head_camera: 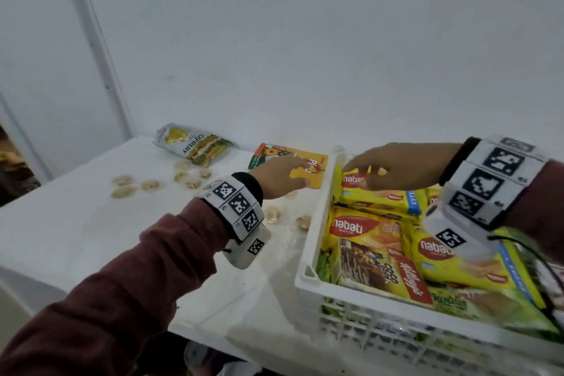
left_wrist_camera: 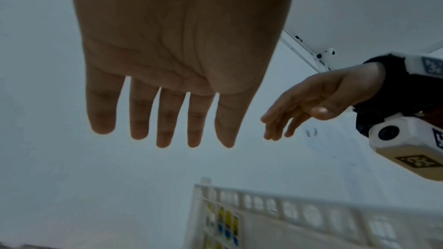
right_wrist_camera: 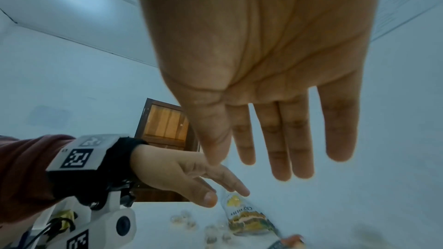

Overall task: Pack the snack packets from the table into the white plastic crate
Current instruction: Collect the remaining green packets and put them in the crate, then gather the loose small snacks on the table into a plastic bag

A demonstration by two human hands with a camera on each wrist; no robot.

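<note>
Left hand [head_camera: 279, 178] spread, empty, above orange packet [head_camera: 308, 169] at frame centre. Right hand [head_camera: 403, 166] spread, empty, above yellow wafer packet [head_camera: 378, 195] in white crate [head_camera: 311, 241], right.

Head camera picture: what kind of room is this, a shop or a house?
Hard to say; probably a plain indoor room set up for packing. A bare white wall, a white table with loose snacks, and a crate full of packets. The right wrist view shows a wooden door.
</note>
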